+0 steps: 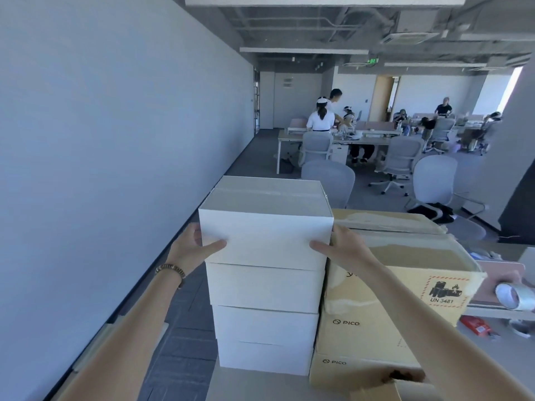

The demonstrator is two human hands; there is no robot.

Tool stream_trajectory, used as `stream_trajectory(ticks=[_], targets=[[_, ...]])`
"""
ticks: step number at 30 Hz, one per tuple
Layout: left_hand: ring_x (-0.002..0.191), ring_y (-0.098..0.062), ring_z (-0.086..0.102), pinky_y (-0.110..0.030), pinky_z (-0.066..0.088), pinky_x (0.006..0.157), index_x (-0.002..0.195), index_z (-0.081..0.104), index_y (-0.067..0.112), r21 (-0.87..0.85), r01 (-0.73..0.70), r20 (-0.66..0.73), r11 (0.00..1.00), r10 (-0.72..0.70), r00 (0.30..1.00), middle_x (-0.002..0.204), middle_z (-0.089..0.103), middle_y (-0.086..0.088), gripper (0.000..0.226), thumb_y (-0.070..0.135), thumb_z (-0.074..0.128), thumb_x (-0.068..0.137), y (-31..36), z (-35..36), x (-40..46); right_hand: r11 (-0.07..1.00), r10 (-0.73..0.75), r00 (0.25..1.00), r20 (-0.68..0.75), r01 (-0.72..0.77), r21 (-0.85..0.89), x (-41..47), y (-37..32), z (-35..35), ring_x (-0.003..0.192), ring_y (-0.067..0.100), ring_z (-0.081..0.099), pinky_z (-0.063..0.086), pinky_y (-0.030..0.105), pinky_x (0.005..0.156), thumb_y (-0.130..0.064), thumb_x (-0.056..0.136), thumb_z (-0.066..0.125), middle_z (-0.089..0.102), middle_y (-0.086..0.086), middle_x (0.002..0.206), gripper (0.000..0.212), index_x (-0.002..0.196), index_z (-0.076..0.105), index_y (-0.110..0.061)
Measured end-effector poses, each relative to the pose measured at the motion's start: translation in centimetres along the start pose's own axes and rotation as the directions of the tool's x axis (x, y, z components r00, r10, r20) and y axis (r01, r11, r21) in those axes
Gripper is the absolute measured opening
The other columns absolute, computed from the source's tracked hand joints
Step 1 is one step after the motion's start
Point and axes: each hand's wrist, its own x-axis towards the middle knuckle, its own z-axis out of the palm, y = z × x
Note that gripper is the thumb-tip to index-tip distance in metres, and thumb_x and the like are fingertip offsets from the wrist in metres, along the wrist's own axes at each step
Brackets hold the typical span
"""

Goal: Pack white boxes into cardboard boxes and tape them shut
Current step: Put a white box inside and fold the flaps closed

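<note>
A stack of several white boxes (265, 290) stands on the table in front of me. My left hand (194, 246) grips the left side of the top white box (266, 227), thumb across its front face. My right hand (341, 247) grips its right side the same way, fingers hidden between it and the cardboard. Right beside the stack, two brown cardboard boxes (373, 319) marked PICO are piled up, the upper one taped shut and bearing a battery warning label (444, 290).
A roll of clear tape (512, 296) and a red item (474, 325) lie on the desk at the right. A white wall runs along the left. Office chairs (330, 180), desks and several people fill the room behind.
</note>
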Motion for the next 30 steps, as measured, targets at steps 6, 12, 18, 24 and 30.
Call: stream_trajectory(ticks=[6,12,18,24,30], targets=[[0.096,-0.008,0.061,-0.028,0.050,0.078,0.118,0.048,0.025,0.033,-0.016,0.154,0.999,0.011,0.988,0.107,0.062,0.008,0.076,0.054,0.090,0.061,0.2,-1.2,3.5,0.995,0.052,0.999,-0.002,-0.051,0.083,1.3,-0.6,-0.7,0.068,0.019,0.061,0.051,0.033,0.055,-0.038,0.078,0.079,0.066,0.002,0.086,0.024,0.089,0.058,-0.035],[0.107,0.000,0.066,-0.026,0.055,0.087,0.132,0.051,0.038,-0.191,0.020,0.464,0.981,0.073,0.883,0.120,0.070,0.016,0.062,0.022,0.082,0.080,1.3,-1.1,3.9,0.997,0.041,0.995,0.096,-0.047,0.064,2.8,-0.3,-0.2,0.066,0.005,0.049,0.037,0.021,0.064,-0.052,0.063,0.083,0.060,-0.015,0.068,0.040,0.097,0.066,-0.039],[0.109,-0.008,0.068,-0.032,0.055,0.086,0.129,0.057,0.033,-0.283,0.059,0.501,0.957,0.095,0.860,0.120,0.071,0.011,0.054,0.018,0.079,0.082,1.2,-0.6,3.9,0.997,0.055,0.998,0.021,-0.056,0.044,2.7,-1.0,0.7,0.098,0.007,0.051,0.047,0.037,0.100,-0.040,0.063,0.087,0.062,-0.018,0.095,0.044,0.086,0.052,-0.052],[0.108,-0.008,0.068,-0.027,0.055,0.078,0.130,0.058,0.030,-0.298,0.055,0.467,0.953,0.095,0.879,0.119,0.071,0.010,0.053,0.022,0.079,0.083,1.6,-1.0,3.1,0.996,0.030,0.999,0.013,-0.031,0.079,2.9,-0.9,1.1,0.108,0.015,0.061,0.049,0.041,0.101,-0.057,0.046,0.082,0.071,-0.014,0.099,0.053,0.095,0.064,-0.048],[0.113,-0.010,0.066,-0.039,0.051,0.093,0.126,0.060,0.035,-0.262,0.059,0.442,0.963,0.065,0.895,0.118,0.071,0.014,0.066,0.042,0.089,0.067,1.4,-3.2,1.8,0.994,-0.035,0.999,0.032,0.032,0.101,2.0,-2.2,1.4,0.117,0.018,0.053,0.045,0.042,0.104,-0.058,0.048,0.081,0.068,-0.015,0.102,0.059,0.103,0.060,-0.050]])
